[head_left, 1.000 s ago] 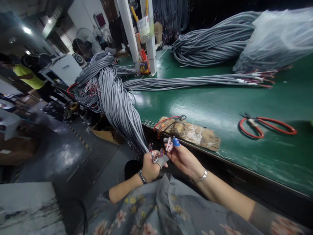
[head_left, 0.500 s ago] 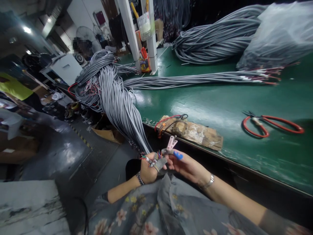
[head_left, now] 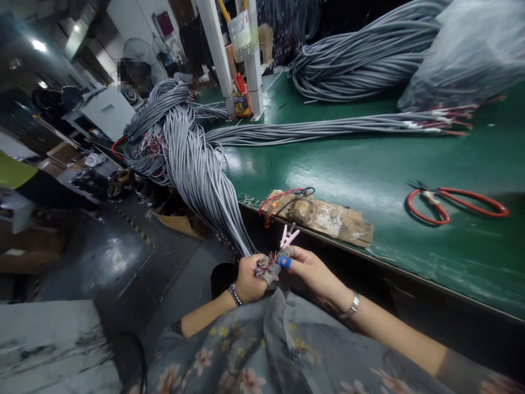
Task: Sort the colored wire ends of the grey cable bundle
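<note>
My left hand (head_left: pixel 251 280) is closed around the stripped ends of a grey cable bundle (head_left: pixel 213 191) that hangs off the bench edge. Thin coloured wires (head_left: pixel 272 258) stick up out of its grip. With thumb and fingers pinched together, my right hand (head_left: pixel 308 269) meets those wires from the other side. Blue tape (head_left: pixel 284 262) wraps its thumb, and grey coverings sit on fingertips of both hands. A pink clothespin (head_left: pixel 289 237) stands just above the right fingertips; what holds it there is hidden.
On the green bench (head_left: pixel 353 169) lie a worn wooden block (head_left: pixel 332 219) with thin leads, red-handled pliers (head_left: pixel 441 201), a row of grey cables (head_left: pixel 320 131) and a large coil (head_left: pixel 365 60) partly under a plastic bag (head_left: pixel 471 54). A white post (head_left: pixel 255 82) rises behind. A person in yellow (head_left: pixel 16 171) is at far left.
My right thumb has come down and closed against the wires, and the clothespin has tilted. My left hand has turned slightly. The person in yellow has shifted at the left edge.
</note>
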Action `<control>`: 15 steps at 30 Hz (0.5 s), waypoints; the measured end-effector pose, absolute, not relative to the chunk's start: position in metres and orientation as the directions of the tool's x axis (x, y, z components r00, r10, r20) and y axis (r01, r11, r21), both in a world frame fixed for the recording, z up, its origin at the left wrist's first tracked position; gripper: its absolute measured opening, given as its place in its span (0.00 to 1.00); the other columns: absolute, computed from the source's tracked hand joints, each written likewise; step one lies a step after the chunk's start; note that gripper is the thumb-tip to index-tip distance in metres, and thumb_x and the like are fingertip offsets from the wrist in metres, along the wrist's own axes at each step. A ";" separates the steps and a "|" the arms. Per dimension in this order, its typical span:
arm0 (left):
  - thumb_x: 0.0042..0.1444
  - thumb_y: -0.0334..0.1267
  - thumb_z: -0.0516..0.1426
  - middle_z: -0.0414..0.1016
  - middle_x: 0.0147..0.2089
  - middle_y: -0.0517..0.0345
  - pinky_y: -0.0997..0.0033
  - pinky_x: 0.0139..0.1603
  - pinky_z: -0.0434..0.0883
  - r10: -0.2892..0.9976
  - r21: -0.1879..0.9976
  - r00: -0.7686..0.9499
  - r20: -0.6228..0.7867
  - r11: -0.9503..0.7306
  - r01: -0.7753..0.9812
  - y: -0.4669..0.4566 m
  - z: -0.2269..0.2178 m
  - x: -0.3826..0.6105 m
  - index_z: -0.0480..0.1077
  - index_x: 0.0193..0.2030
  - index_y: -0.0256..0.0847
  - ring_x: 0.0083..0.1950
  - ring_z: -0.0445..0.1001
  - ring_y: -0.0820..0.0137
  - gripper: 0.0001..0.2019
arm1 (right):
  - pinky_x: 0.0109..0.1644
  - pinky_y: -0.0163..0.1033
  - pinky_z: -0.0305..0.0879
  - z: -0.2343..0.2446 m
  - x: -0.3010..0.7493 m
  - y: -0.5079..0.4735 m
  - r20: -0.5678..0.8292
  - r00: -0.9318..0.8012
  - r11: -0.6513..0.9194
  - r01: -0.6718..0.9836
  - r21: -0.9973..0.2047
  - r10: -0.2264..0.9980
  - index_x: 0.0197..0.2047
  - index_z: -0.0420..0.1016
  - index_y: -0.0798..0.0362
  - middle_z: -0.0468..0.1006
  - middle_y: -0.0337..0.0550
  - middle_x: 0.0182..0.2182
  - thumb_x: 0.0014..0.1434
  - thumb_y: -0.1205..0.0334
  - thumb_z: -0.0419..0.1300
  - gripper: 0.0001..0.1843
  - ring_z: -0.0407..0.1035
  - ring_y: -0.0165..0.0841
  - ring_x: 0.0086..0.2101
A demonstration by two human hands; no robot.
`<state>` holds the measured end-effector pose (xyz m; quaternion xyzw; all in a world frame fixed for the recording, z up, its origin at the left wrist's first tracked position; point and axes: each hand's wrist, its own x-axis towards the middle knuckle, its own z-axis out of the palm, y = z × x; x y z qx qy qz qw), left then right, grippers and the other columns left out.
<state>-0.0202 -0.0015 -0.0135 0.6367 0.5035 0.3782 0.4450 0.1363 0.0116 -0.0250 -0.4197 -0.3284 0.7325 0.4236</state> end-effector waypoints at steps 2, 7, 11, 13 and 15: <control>0.52 0.53 0.59 0.71 0.20 0.55 0.74 0.26 0.64 0.980 0.955 0.195 0.046 -0.100 0.280 -0.001 -0.013 -0.020 0.69 0.19 0.37 0.22 0.67 0.73 0.21 | 0.26 0.34 0.50 -0.024 0.135 0.011 -0.331 -0.264 -0.410 -0.352 -0.841 0.906 0.23 0.73 0.54 0.67 0.33 0.17 0.39 0.53 0.72 0.16 0.56 0.25 0.20; 0.50 0.52 0.61 0.72 0.20 0.55 0.74 0.26 0.64 0.984 0.977 0.175 -0.020 -0.018 0.213 0.001 -0.013 -0.016 0.69 0.19 0.37 0.23 0.68 0.73 0.20 | 0.26 0.35 0.52 -0.027 0.124 0.008 -0.398 -0.225 -0.457 -0.440 -0.773 0.889 0.18 0.68 0.53 0.64 0.32 0.15 0.40 0.57 0.68 0.14 0.58 0.26 0.19; 0.48 0.52 0.62 0.71 0.18 0.56 0.75 0.24 0.64 0.985 0.983 0.146 -0.091 0.066 0.171 0.003 -0.008 -0.015 0.68 0.18 0.37 0.21 0.67 0.74 0.20 | 0.24 0.33 0.55 -0.030 0.122 0.015 -0.509 -0.187 -0.523 -0.529 -0.668 0.840 0.19 0.67 0.52 0.64 0.32 0.15 0.41 0.60 0.67 0.12 0.58 0.25 0.19; 0.48 0.52 0.62 0.71 0.18 0.57 0.74 0.24 0.64 0.987 0.984 0.122 -0.103 0.083 0.158 0.002 -0.005 -0.016 0.69 0.18 0.37 0.21 0.67 0.74 0.20 | 0.23 0.31 0.55 -0.032 0.127 0.020 -0.582 -0.118 -0.536 -0.566 -0.626 0.804 0.21 0.68 0.52 0.65 0.32 0.17 0.41 0.62 0.67 0.10 0.57 0.24 0.19; 0.48 0.53 0.61 0.71 0.18 0.57 0.73 0.25 0.65 0.989 0.984 0.095 -0.111 0.096 0.147 0.000 -0.002 -0.017 0.69 0.18 0.38 0.21 0.67 0.73 0.20 | 0.23 0.30 0.55 -0.033 0.133 0.022 -0.629 -0.088 -0.552 -0.583 -0.596 0.773 0.21 0.68 0.52 0.66 0.32 0.17 0.41 0.62 0.68 0.11 0.57 0.24 0.19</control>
